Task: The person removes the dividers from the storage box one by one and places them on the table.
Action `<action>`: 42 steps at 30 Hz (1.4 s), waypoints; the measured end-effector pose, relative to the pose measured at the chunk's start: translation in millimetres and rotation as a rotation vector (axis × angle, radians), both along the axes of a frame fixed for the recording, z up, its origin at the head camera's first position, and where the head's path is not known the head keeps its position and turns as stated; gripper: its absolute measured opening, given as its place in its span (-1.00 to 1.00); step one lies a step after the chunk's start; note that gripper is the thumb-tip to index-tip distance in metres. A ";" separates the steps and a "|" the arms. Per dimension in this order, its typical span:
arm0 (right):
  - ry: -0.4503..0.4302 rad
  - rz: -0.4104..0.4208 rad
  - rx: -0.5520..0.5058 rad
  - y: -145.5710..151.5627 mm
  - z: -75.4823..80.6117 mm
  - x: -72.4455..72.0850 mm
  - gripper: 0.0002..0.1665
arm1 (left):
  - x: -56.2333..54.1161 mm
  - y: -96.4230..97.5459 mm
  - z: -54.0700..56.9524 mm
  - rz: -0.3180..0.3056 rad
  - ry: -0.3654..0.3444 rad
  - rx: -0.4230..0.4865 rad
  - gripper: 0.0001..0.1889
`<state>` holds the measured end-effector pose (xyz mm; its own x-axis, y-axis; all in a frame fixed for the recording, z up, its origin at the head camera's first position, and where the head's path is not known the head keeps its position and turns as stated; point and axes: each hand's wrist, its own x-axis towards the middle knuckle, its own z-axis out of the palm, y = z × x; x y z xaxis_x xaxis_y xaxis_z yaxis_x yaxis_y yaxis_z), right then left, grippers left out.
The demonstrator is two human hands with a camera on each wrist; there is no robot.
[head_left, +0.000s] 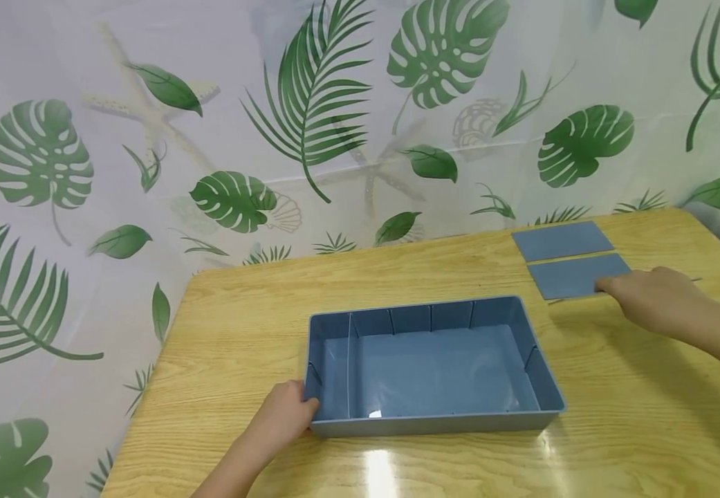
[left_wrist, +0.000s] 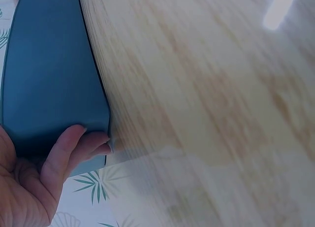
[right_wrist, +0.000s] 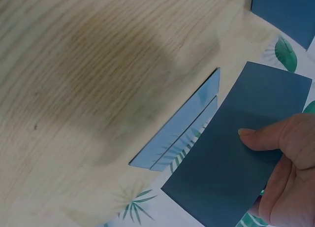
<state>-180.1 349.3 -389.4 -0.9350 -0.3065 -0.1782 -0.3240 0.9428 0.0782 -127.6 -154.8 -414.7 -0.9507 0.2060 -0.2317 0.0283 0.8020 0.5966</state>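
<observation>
A: What does the right hand [head_left: 661,297] hold?

B: A thin blue-grey panel [right_wrist: 216,153], raised above the table [head_left: 229,346] toward its right edge. The thumb presses flat on one face and the fingers bend behind the other, pinching it. Their tips are hidden — whether they are spread or together behind the panel, nobody can tell.

A: And the left hand [head_left: 285,409]?

B: It grips the open box [head_left: 440,373] at the front left corner, thumb at the rim. The left wrist view shows fingers lying close together against the outside of the box.

A: Where does the box stand?

B: On the table, well in from the back edge, its long sides running roughly along that edge. One divider [head_left: 350,366] stands upright across it near the left end, and thin ribs [head_left: 431,318] line the back wall.

A: Farther out?

B: Two flat panels [head_left: 577,275] lie near the table's back right corner — side by side, a narrow gap between them. Beyond the back edge hangs a pale cloth [head_left: 347,124] printed with green leaves.
</observation>
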 end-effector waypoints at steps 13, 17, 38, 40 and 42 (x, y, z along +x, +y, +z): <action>0.014 -0.003 -0.023 9.6 -11.3 -2.1 -0.65 | -1.8 1.8 0.9 -0.001 -0.041 0.017 -0.85; 0.026 0.014 -0.039 12.4 -15.6 -1.6 -0.67 | -1.2 2.3 1.7 0.004 -0.028 0.013 -0.85; 0.120 0.059 -0.109 16.4 -46.0 4.1 -0.71 | -0.2 0.8 2.3 0.008 -0.040 0.017 -0.86; 0.137 0.059 -0.112 17.8 -50.0 5.8 -0.70 | 0.0 0.8 2.5 0.008 -0.042 0.016 -0.86; 0.152 0.055 -0.122 18.8 -53.3 7.5 -0.68 | -0.1 0.6 1.6 0.009 -0.045 0.015 -0.86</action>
